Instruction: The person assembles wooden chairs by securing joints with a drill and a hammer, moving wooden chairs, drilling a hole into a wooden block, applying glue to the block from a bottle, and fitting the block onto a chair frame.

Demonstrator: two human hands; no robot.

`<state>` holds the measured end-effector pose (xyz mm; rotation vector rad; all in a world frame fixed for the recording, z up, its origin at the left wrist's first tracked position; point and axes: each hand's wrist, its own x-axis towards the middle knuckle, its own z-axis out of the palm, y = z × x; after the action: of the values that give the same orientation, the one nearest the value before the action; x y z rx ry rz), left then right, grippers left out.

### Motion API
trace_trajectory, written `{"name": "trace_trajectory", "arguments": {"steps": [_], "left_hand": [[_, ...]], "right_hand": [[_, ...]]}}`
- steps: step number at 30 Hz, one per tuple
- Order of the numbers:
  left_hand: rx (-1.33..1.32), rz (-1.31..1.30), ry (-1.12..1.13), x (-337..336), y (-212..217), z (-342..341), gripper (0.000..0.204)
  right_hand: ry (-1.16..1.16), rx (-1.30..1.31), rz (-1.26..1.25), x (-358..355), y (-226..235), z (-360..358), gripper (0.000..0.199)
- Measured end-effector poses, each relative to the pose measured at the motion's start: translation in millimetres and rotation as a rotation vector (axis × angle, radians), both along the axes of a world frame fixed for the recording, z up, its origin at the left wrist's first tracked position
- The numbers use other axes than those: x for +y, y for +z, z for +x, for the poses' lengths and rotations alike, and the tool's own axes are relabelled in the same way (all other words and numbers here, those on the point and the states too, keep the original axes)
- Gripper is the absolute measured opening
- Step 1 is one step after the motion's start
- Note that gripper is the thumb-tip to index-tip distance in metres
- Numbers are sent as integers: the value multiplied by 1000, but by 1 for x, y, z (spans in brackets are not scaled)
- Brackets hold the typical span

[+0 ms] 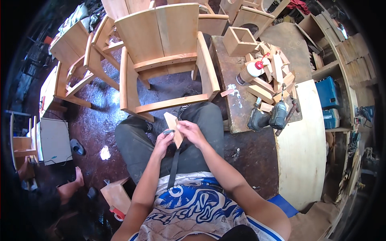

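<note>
Over my lap, my right hand (191,133) grips a small, flat, angled piece of pale wood (173,123), fingers closed on its right side. My left hand (163,143) is closed at the wood's lower left edge. Between its thumb and fingers sits a small dark grey object (168,131), whose kind I cannot make out. A dark strap (174,168) hangs down below the wood. Just beyond my knees stands a wooden armchair frame (171,105) with a two-board back and no seat in it.
On the right, a low worktable (237,116) bears a glue bottle (250,73), loose wood offcuts (277,66), a cordless drill (277,114) and an open wooden box (240,41). More chairs (72,52) stand at left and behind. A person's bare foot (79,176) shows at lower left.
</note>
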<state>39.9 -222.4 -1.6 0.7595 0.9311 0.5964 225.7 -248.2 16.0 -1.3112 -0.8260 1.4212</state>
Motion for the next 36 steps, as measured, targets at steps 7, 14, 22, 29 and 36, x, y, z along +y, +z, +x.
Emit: {"name": "trace_trajectory", "arguments": {"steps": [7, 14, 22, 29, 36], "left_hand": [[-182, -197, 91, 5, -30, -2, 35], [-83, -250, 81, 6, -61, -10, 48], [-113, -245, 152, 7, -30, -12, 40], [-62, -231, 178, 4, -29, -11, 51], [-233, -301, 111, 5, -14, -10, 57]], "right_hand": [[-809, -433, 137, 28, -10, 155, 16], [-1118, 382, 97, 68, 34, 274, 58], [-1072, 1932, 134, 138, 48, 313, 145], [-786, 1508, 170, 134, 61, 338, 59], [-567, 449, 561, 46, 247, 196, 79]]}}
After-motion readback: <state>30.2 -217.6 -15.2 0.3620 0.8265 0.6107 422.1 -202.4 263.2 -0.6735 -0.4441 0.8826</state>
